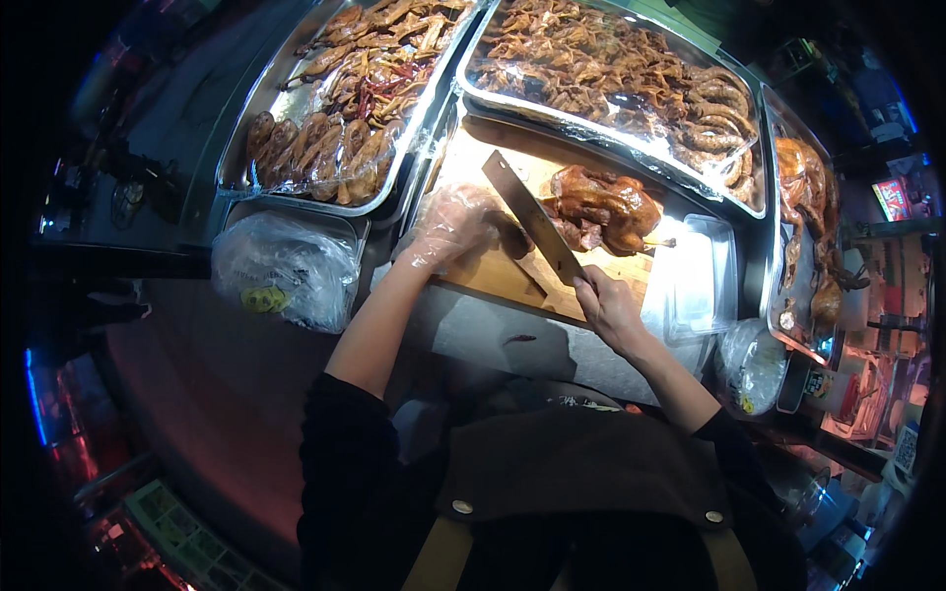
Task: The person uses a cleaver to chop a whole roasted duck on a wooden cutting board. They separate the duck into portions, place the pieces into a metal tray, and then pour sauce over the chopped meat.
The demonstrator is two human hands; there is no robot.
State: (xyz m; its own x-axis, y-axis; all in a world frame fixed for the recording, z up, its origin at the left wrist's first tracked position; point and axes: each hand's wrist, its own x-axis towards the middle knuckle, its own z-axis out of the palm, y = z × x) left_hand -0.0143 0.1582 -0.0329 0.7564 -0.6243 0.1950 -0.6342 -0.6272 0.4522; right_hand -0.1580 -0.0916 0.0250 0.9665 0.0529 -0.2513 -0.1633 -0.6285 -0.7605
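My right hand (610, 306) grips the handle of a cleaver (528, 210), whose broad blade slants up and left over a wooden cutting board (473, 275). On the board's left side, my left hand (458, 221) wears a clear plastic glove and holds down a dark brown piece of cooked meat (516, 236). The blade hides part of the space beside that piece. To the right of the cleaver lies a glossy roasted duck (610, 203), with cut meat at its near side.
A clear plastic container (702, 277) stands right of the board. Steel trays of braised meat lie at the far left (395, 193), behind (562, 122) and right (802, 347). Bundles of plastic bags sit at left (288, 273) and right (750, 362). A small scrap (519, 339) lies on the grey counter (473, 332).
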